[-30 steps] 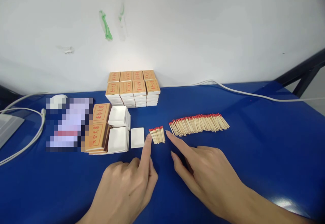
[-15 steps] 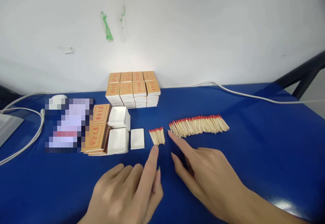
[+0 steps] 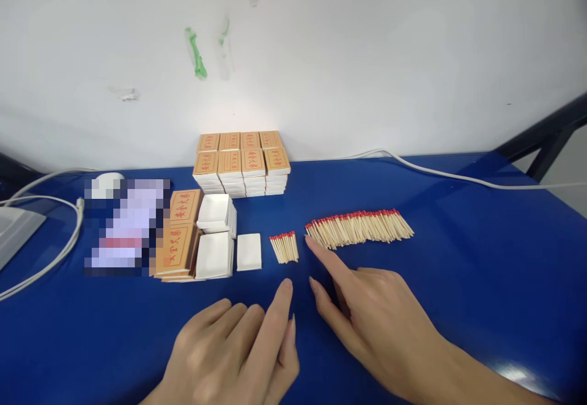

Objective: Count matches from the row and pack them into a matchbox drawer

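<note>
My left hand point(image 3: 233, 350) points its index finger forward, thumb apart and the other fingers curled, holding nothing. Its fingertip is just below a small group of matches point(image 3: 284, 249) with red heads. My right hand point(image 3: 367, 313) has its index finger and thumb apart. That index fingertip is at the left end of a long row of matches point(image 3: 360, 229), apparently touching it. A single white matchbox tray point(image 3: 249, 252) lies left of the small group. Beside it are stacks of white trays point(image 3: 213, 256) and orange matchbox sleeves point(image 3: 177, 249).
Filled-looking matchboxes point(image 3: 242, 172) are stacked in rows against the white wall point(image 3: 367, 56). On the left of the blue table point(image 3: 458, 282) lie a blurred-out phone point(image 3: 132, 221), a white mouse-like object point(image 3: 109, 183) and a white cable point(image 3: 68, 243). Another cable point(image 3: 440, 174) runs along the back right.
My left hand has drawn back toward me, its index fingertip coming away from the small group of matches. My right hand has stayed nearly still.
</note>
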### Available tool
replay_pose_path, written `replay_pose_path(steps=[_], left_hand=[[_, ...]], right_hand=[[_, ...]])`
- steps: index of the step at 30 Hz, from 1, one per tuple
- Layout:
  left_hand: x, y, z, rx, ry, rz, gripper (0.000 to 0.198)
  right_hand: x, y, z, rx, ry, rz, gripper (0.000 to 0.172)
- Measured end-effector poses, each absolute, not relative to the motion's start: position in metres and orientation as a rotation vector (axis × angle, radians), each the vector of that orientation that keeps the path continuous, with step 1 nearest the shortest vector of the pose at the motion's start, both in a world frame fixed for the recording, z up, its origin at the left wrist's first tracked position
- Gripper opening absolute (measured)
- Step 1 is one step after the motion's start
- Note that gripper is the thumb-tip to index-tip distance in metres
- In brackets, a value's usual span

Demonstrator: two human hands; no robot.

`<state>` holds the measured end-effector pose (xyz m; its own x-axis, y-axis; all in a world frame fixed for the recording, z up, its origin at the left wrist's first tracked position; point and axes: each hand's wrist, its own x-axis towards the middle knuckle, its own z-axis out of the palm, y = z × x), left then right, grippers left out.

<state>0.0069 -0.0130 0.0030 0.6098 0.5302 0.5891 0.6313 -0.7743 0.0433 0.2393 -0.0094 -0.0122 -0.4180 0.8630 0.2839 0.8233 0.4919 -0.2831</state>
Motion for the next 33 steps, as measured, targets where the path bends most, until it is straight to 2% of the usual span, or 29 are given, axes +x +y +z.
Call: replay_pose_path(steps=[33], left_hand=[[0.0054,-0.0128,-0.0037,-2.684,-0.985,-0.888,0.033]], right_hand=[[0.2404,-0.0113,-0.0121,-1.448,-2.360,0.125,0.052]])
